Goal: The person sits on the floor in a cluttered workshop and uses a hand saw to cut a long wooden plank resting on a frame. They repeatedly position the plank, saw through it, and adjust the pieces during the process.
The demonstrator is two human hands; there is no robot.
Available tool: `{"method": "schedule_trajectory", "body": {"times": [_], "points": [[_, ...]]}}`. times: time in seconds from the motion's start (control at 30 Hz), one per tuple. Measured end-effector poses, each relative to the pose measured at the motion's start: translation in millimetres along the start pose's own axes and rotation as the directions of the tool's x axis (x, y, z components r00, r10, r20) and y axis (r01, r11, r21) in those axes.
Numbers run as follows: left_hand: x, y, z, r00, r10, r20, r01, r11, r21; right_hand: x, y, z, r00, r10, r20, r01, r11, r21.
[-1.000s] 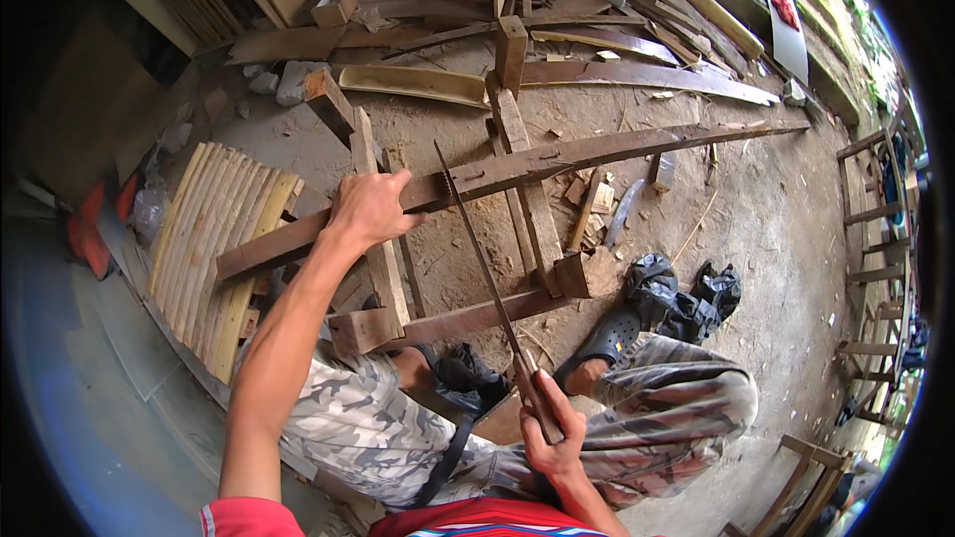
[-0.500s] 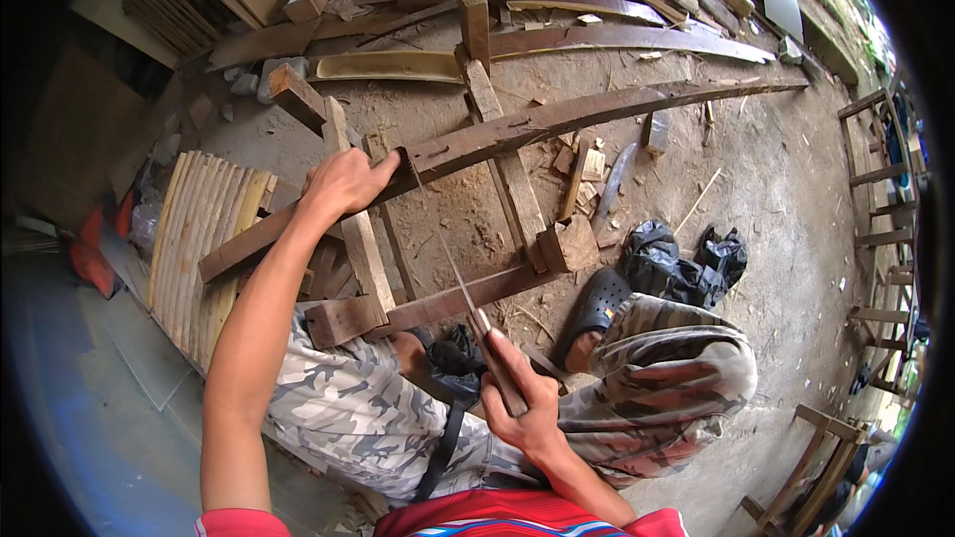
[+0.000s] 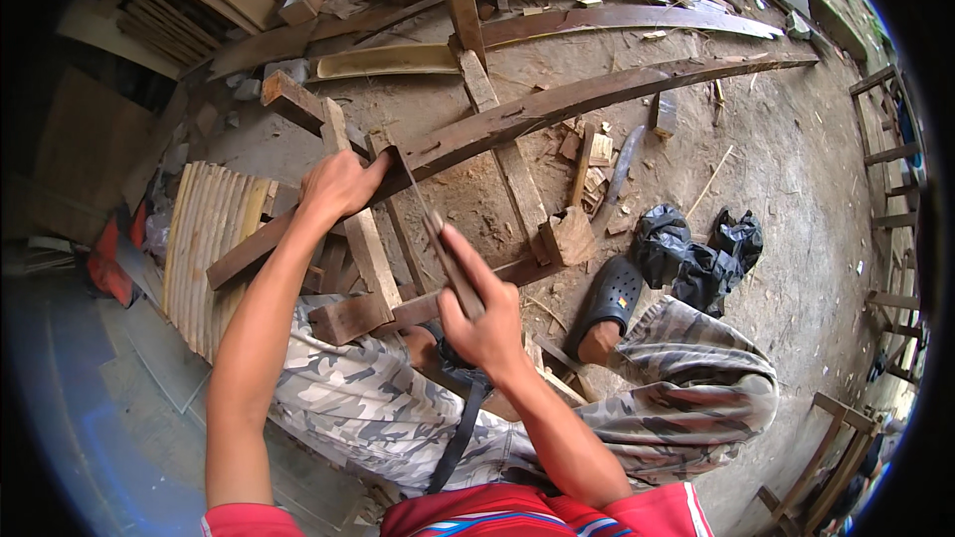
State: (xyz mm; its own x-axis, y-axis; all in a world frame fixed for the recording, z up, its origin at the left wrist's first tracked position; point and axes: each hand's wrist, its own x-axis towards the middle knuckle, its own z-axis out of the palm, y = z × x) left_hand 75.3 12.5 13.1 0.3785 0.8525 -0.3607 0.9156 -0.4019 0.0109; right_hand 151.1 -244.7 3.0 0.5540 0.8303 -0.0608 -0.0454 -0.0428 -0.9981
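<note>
A long, dark wooden beam (image 3: pixel 487 129) lies slantwise across a low timber frame (image 3: pixel 517 189). My left hand (image 3: pixel 343 184) is closed over the beam, its thumb beside the place where the blade meets the wood. My right hand (image 3: pixel 482 313) grips the wooden handle of a handsaw (image 3: pixel 420 201). The thin blade points away from me, and its far part rests against the beam next to my left thumb. How deep the blade sits in the wood cannot be made out.
Wood offcuts (image 3: pixel 597 154) and a long flat blade (image 3: pixel 624 167) lie beyond the frame. Black plastic bags (image 3: pixel 686 254) sit by my clog-shod foot (image 3: pixel 609 293). A slatted wooden panel (image 3: pixel 204 249) is at left. Planks (image 3: pixel 617 22) are piled at the back.
My right hand has pushed the saw forward, away from me, so less blade shows between handle and beam. My left hand keeps its place on the beam. The view has shifted slightly.
</note>
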Motion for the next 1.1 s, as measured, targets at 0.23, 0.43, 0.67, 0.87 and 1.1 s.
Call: {"method": "schedule_trajectory", "body": {"times": [0.23,0.43,0.67,0.87,1.1], "points": [[-2.7,2.4,-4.2,0.997,-0.007,0.071,0.01,0.999,-0.049,-71.5,6.4,-27.8,1.0,-0.014,-0.018,0.011,0.989,-0.145],[-12.2,5.4,-11.8,0.995,0.048,0.087,-0.041,0.996,-0.083,-127.3,-1.7,-55.1,0.999,-0.042,0.016,0.045,0.962,-0.268],[-5.2,-4.6,-2.8,0.996,0.091,0.009,-0.089,0.986,-0.138,45.3,18.5,24.8,0.98,-0.201,-0.007,0.2,0.975,-0.093],[-0.4,-11.7,5.7,0.992,0.124,-0.03,-0.128,0.973,-0.192,-52.3,18.8,-8.7,0.992,-0.128,-0.005,0.123,0.966,-0.229],[-9.1,-7.2,2.9,0.993,0.108,-0.042,-0.115,0.972,-0.203,-123.2,13.0,-39.9,0.997,-0.073,0.002,0.07,0.938,-0.339]]}}
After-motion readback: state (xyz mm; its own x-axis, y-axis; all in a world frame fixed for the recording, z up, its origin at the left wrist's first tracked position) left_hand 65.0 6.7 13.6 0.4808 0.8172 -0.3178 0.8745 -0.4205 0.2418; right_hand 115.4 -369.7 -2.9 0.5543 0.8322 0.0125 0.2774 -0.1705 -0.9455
